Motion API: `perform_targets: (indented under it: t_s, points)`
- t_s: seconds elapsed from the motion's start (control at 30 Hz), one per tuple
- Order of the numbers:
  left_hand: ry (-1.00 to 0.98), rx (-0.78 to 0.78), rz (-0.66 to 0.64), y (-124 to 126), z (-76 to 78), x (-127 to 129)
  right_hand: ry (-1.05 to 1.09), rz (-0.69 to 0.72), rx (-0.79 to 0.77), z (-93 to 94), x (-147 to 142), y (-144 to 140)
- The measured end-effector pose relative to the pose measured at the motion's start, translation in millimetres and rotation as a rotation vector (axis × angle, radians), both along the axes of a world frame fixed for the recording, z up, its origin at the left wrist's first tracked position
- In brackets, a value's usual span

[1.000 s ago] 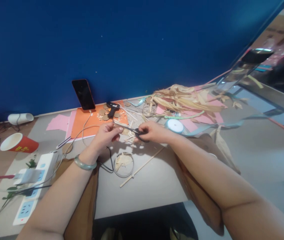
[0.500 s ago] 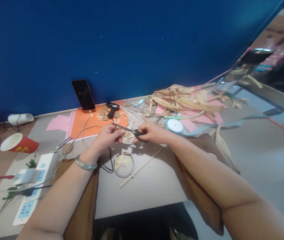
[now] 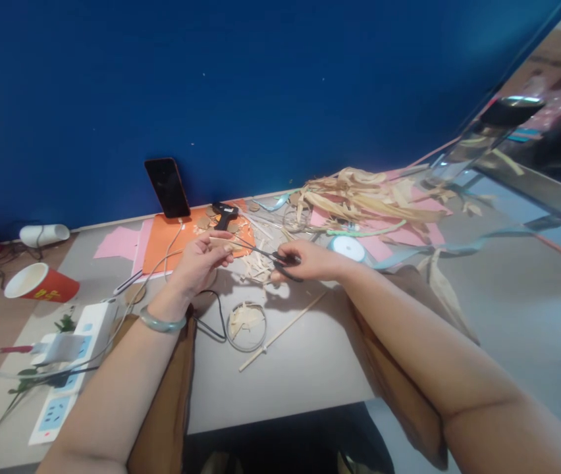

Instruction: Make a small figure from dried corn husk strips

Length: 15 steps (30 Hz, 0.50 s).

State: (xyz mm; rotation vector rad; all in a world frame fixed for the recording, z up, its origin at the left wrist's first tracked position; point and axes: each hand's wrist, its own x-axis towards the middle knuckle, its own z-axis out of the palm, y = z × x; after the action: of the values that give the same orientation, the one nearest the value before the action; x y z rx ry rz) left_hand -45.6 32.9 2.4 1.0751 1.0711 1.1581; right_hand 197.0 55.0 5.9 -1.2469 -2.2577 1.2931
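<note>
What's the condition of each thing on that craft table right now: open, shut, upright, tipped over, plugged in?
scissors: blades open, in right hand
thin strip: pinched by left hand
phone: leaning on wall, screen dark, cable attached
red paper cup: tipped on its side
power strip: charger plugged in
glue gun: lying on orange paper
ribbon spool: lying flat, ribbon partly unwound

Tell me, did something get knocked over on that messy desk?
Yes. A red paper cup lies tipped on its side at the table's left end, and a white cup lies sideways behind it. Pale scraps litter the table between the hands.
</note>
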Motion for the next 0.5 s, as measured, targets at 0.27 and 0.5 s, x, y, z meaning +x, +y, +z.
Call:
perform_targets:
  t_s: [0.27, 0.5]
  points:
    - [0.022, -0.018, -0.034, -2.8, 4.8, 4.3, -0.014, 0.030, -0.017, 0.7, -0.4, -1.0]
    - [0.082, -0.035, -0.069, -2.6, 1.2, 5.3, -0.019, 0.042, 0.025, 1.7, -1.7, -2.8]
